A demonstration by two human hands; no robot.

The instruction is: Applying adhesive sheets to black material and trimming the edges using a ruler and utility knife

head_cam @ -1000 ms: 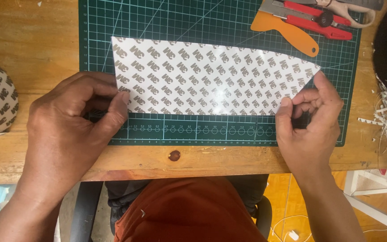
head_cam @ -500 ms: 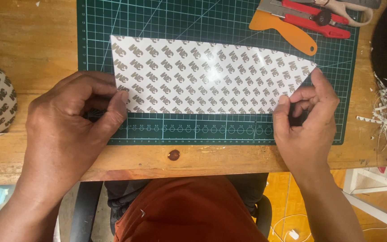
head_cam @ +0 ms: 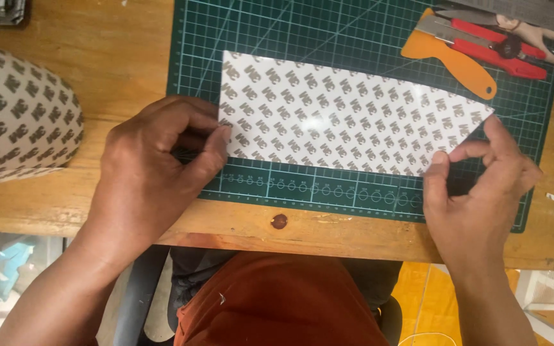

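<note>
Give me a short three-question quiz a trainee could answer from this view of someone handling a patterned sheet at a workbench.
1. True or false: the patterned sheet lies on a green cutting mat.
2. Which hand pinches the sheet's pointed corner? A) left hand B) right hand
3. Fill in: at the mat's top right, beside the red utility knife, lies an orange ____.

Key
1. True; the sheet rests flat on the gridded mat.
2. B; the left hand holds the square end instead.
3. Scraper, its handle pointing toward the lower right.

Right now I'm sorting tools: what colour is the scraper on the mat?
Orange scraper, seen in the head view.
</note>
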